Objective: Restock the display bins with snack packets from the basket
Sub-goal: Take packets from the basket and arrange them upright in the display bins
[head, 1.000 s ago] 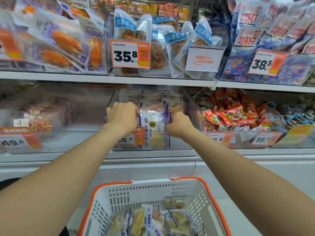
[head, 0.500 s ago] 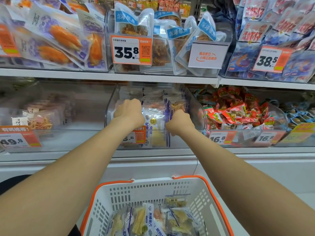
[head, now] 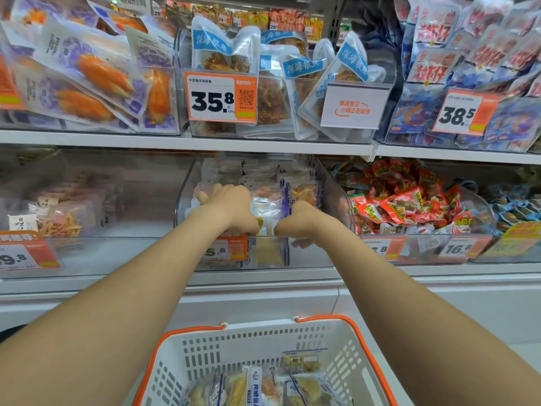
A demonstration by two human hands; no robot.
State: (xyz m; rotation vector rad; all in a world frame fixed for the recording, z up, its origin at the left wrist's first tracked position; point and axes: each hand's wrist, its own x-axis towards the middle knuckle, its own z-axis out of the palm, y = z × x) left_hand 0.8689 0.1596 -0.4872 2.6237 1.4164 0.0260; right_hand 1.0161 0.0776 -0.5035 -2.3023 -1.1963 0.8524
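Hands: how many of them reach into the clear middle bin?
2. The left hand is over the packets at the left of the bin; the right hand is at its front right.

I'm looking into a shop, at a snack aisle. White shelves [head: 263,145] run left to right in tiers, lined with clear bins [head: 187,200] heaped with sealed packets [head: 409,200]. Orange price tags are clipped to the bin fronts: 35.8 [head: 221,98] with a QR code, 38.5 [head: 465,114] far right, 16.8 [head: 458,249] lower right. A white sign [head: 354,106] hangs on one upper bin. Near me sits a white basket [head: 366,341] with an orange rim, holding more packets.
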